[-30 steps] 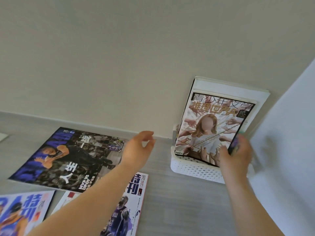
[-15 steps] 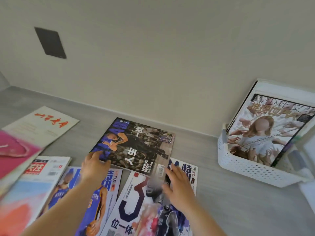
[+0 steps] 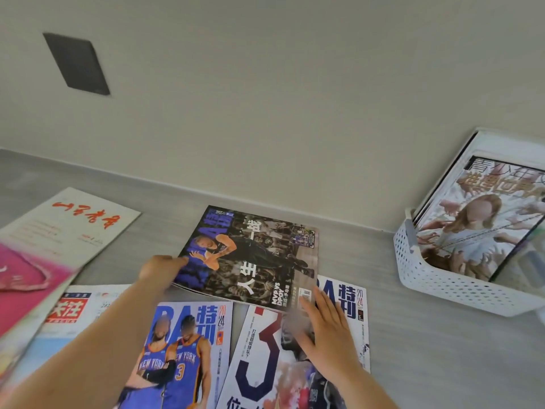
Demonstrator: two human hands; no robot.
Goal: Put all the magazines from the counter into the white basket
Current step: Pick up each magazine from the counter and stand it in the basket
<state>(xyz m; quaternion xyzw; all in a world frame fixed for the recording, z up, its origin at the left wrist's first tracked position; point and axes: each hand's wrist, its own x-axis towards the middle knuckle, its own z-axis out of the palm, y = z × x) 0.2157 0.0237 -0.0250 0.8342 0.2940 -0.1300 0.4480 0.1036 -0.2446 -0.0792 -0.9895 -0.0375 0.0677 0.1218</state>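
magazines in white basket cut off; left hand grips dark magazine, right hand open, fingertips blurred.

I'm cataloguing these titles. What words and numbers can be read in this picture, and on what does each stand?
"人生", "一战" and "MVP VS DPOY": dark basketball magazine, held by the left hand and right hand.
"特刊", "2024", "NEW YORK", "3": two-player magazine.
"特刊", "2024", big "3": white magazine.
"关注": magazine with red box.
Red brush title on the cream magazine: not legible.
Title on the magazine in the basket: partly cut off, unsure.
Small print, barcodes: blurred.
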